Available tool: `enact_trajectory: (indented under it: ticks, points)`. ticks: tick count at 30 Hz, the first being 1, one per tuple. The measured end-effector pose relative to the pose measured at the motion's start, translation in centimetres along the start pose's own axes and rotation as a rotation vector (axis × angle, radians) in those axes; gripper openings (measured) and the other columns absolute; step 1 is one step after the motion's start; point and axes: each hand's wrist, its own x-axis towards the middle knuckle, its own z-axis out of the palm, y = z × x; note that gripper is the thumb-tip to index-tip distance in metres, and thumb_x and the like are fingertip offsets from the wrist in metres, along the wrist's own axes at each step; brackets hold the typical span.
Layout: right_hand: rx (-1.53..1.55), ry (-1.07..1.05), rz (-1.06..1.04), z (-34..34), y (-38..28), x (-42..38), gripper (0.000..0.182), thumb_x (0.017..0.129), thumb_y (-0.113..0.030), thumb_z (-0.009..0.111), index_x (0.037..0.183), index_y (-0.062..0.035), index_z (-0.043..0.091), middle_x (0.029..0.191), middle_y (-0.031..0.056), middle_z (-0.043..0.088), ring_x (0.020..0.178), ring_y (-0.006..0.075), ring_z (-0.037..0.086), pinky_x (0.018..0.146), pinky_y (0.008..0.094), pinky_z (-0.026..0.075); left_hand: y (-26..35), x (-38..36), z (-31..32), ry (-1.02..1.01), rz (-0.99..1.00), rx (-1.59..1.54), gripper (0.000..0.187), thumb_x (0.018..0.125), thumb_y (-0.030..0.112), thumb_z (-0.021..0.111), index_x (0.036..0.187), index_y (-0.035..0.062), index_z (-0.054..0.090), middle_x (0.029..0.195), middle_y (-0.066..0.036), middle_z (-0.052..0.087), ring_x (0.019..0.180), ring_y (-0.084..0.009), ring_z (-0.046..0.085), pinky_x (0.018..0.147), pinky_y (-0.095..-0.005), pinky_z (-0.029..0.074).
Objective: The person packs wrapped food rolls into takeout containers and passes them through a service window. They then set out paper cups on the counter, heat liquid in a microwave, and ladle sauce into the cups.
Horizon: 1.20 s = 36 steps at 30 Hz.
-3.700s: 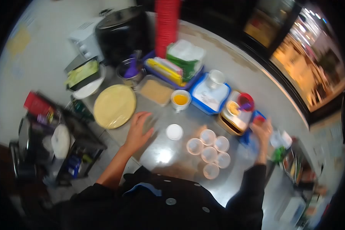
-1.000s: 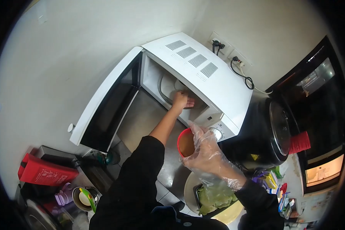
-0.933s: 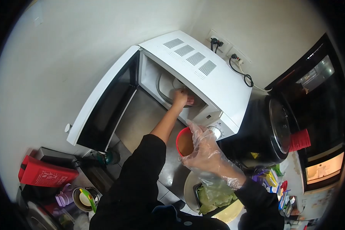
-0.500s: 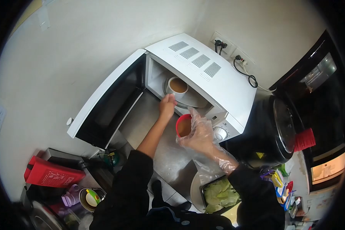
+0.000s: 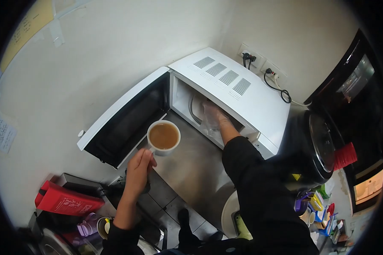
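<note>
My left hand holds a white mug of brown liquid by its handle, out in front of the open white microwave. My right hand, in a clear plastic glove, reaches inside the microwave over the glass turntable. The red cup it carried is hidden inside the oven, so I cannot tell whether the fingers still grip it. The microwave door hangs open to the left.
A steel counter runs under the microwave. A black cooker stands at the right, with a red cup stack beyond. A red box lies lower left. Wall sockets with plugs sit behind the microwave.
My left hand has drawn the white mug out of the microwave and down to the left. My right hand has carried the red cup into the oven.
</note>
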Motion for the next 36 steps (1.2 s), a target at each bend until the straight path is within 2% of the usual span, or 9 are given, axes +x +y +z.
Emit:
enact_trajectory:
  ticks: [9, 12, 13, 16, 26, 31, 33, 35, 36]
  points:
    - [0.074, -0.303, 0.024, -4.2, -1.1, -5.7, 0.059, 0.086, -0.038, 0.041, 0.134, -0.0050, 0.032, 0.136, 0.0181, 0.034, 0.127, 0.0300, 0.029, 0.105, 0.0413, 0.021, 8.6, 0.2, 2.8, -0.316, 0.010, -0.046, 0.028, 0.093, 0.029, 0.042, 0.077, 0.0069, 0.051, 0.064, 0.000, 0.051, 0.054, -0.0029, 0.039, 0.047, -0.0175, 0.029]
    - [-0.005, -0.299, -0.480, -4.2, 3.1, -11.8, 0.062, 0.084, -0.039, 0.043, 0.127, 0.0047, 0.036, 0.127, 0.0282, 0.038, 0.122, 0.0387, 0.034, 0.106, 0.0446, 0.019, 10.1, 2.3, 7.2, -0.461, 0.037, -0.153, 0.027, 0.093, 0.028, 0.042, 0.078, 0.0073, 0.051, 0.064, -0.001, 0.052, 0.054, -0.0032, 0.040, 0.047, -0.0169, 0.030]
    - [-0.190, -0.629, -0.464, -8.6, 1.9, -15.7, 0.063, 0.083, -0.037, 0.046, 0.128, 0.0055, 0.035, 0.129, 0.0287, 0.036, 0.122, 0.0396, 0.033, 0.106, 0.0445, 0.020, 10.5, 2.9, 8.9, -0.491, 0.041, -0.173, 0.027, 0.092, 0.030, 0.042, 0.077, 0.0089, 0.050, 0.065, -0.001, 0.052, 0.054, -0.0036, 0.039, 0.047, -0.0170, 0.028]
    - [-0.108, -0.336, -0.800, -15.3, 6.3, -25.2, 0.050, 0.080, -0.024, 0.057, 0.123, -0.0015, 0.044, 0.121, 0.0265, 0.043, 0.112, 0.0367, 0.043, 0.095, 0.0387, 0.036, 10.8, 4.8, 14.9, -0.547, 0.029, -0.241, 0.027, 0.092, 0.030, 0.042, 0.076, 0.0100, 0.048, 0.066, -0.002, 0.052, 0.053, -0.0050, 0.039, 0.047, -0.0174, 0.028]
    - [0.022, -0.034, -0.303, -32.6, 15.2, -38.4, 0.049, 0.076, -0.013, 0.060, 0.122, -0.0032, 0.045, 0.113, 0.0187, 0.051, 0.107, 0.0328, 0.047, 0.092, 0.0393, 0.037, 8.7, 7.2, 26.7, -0.586, 0.067, -0.166, 0.025, 0.091, 0.024, 0.040, 0.073, 0.0088, 0.048, 0.067, -0.005, 0.053, 0.055, -0.0066, 0.040, 0.050, -0.0193, 0.033]
    - [0.041, 0.137, -0.228, -34.7, 17.3, -40.8, 0.044, 0.076, -0.008, 0.060, 0.118, -0.0019, 0.048, 0.112, 0.0176, 0.053, 0.103, 0.0321, 0.052, 0.088, 0.0376, 0.041, 10.6, 7.1, 22.5, -0.685, 0.001, 0.025, 0.051, 0.090, 0.046, 0.042, 0.124, 0.0126, 0.025, 0.086, -0.018, 0.064, 0.056, -0.0154, 0.056, 0.053, -0.0228, 0.045]
    - [0.054, 0.214, -0.190, -35.3, 19.1, -41.7, 0.043, 0.076, -0.007, 0.060, 0.118, -0.0018, 0.048, 0.112, 0.0173, 0.053, 0.103, 0.0310, 0.052, 0.089, 0.0371, 0.040, 11.9, 7.4, 16.7, -0.261, 0.203, 0.139, 0.064, 0.087, 0.047, 0.048, 0.133, 0.0106, 0.023, 0.085, -0.015, 0.064, 0.067, -0.0182, 0.061, 0.059, -0.0263, 0.048]
    - [0.083, 0.339, -0.098, -35.5, 22.2, -43.5, 0.041, 0.077, -0.005, 0.059, 0.117, -0.0012, 0.049, 0.112, 0.0166, 0.053, 0.105, 0.0284, 0.052, 0.091, 0.0356, 0.039, 10.1, 10.6, 7.4, 0.334, 0.450, 0.704, 0.062, 0.082, 0.048, 0.054, 0.116, -0.0032, 0.050, 0.100, -0.021, 0.059, 0.098, -0.0324, 0.056, 0.083, -0.0453, 0.043]
    - [0.089, 0.341, -0.095, -35.6, 23.8, -44.3, 0.041, 0.077, -0.005, 0.059, 0.117, -0.0012, 0.049, 0.112, 0.0166, 0.053, 0.105, 0.0284, 0.052, 0.091, 0.0356, 0.039, 6.3, 14.5, 0.3, 0.612, 0.467, 1.431, 0.066, 0.079, 0.053, 0.053, 0.114, -0.0029, 0.052, 0.114, -0.023, 0.053, 0.111, -0.0375, 0.046, 0.091, -0.0486, 0.037]
